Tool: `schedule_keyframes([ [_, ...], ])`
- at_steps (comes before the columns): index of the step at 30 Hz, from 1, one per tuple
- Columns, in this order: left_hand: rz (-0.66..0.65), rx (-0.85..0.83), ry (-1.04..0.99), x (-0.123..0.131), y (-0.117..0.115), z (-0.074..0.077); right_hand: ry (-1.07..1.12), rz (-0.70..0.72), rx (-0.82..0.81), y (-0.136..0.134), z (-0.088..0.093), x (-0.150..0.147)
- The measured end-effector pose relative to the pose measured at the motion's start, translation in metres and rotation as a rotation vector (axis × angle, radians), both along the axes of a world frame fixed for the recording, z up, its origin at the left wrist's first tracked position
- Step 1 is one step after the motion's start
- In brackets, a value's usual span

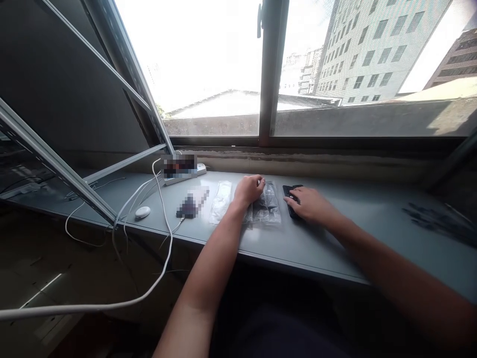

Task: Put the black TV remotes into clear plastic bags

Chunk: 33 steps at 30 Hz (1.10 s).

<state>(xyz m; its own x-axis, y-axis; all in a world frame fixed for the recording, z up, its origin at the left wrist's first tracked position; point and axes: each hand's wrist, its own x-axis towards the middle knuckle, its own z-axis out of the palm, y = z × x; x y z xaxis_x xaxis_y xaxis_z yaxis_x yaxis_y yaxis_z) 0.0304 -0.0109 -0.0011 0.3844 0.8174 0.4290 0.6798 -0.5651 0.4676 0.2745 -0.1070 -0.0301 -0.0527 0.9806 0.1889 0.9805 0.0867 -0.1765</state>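
Note:
My left hand [250, 191] is over the clear plastic bags with its fingers curled together; what they hold, if anything, is hidden. Under and beside it lies a clear bag [271, 211] with something dark inside. To its left is a paler clear bag [220, 203]. My right hand [311, 205] rests on a flat black object [293, 213] with small key-like marks, its exact kind unclear. Thumb and forefinger are apart there, with a small light spot between them.
A white power strip [201, 169] with a blurred-out item stands at the back left. Nearer are a round white device [142, 213] and a loose white cable [169, 248] hanging over the table's front edge. A metal frame [100, 201] rises at left. Dark strips [428, 219] lie at right.

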Motion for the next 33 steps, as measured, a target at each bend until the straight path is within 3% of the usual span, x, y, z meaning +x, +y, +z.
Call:
schedule_keyframes([
  [9, -0.012, 0.016, -0.011, 0.0, 0.002, -0.001, -0.012, 0.076, -0.03, -0.009, -0.001, -0.013],
  [19, -0.004, 0.018, 0.024, 0.001, 0.001, -0.001, -0.034, 0.022, -0.04, 0.0, -0.009, -0.004],
  [25, 0.009, 0.013, 0.039, 0.001, -0.001, 0.0, -0.03, -0.015, 0.095, -0.001, -0.006, -0.008],
  [29, 0.019, 0.002, 0.036, 0.0, -0.001, 0.0, 0.049, 0.143, 0.266, -0.006, 0.008, -0.015],
  [33, 0.013, 0.01, 0.021, 0.0, 0.001, -0.001, 0.125, 0.371, 0.26, -0.014, 0.018, -0.025],
])
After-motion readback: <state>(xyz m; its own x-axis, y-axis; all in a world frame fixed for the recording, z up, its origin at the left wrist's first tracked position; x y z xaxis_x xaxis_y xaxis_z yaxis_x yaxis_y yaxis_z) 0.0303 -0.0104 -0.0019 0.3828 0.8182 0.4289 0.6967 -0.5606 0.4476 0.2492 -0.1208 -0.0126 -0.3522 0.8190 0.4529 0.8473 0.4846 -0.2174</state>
